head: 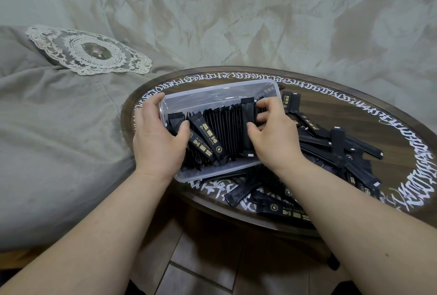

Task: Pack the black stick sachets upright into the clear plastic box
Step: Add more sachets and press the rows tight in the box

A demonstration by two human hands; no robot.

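A clear plastic box (220, 92) sits tilted on the left part of a round dark table (390, 129). Inside it a row of black stick sachets (224, 129) stands on edge, some leaning, with gold print on a few. My left hand (158, 138) grips the box's left end, fingers over the rim and thumb against the leaning sachets. My right hand (272, 138) reaches into the box and pinches the sachets at the right end of the row. A loose heap of sachets (335, 150) lies on the table to the right of the box and in front of it.
White script runs around the table's rim (421, 162). A grey sofa cushion (59, 129) with a lace doily (89, 51) lies to the left. A pale patterned wall stands behind. Wooden floor (212, 271) shows below the table edge.
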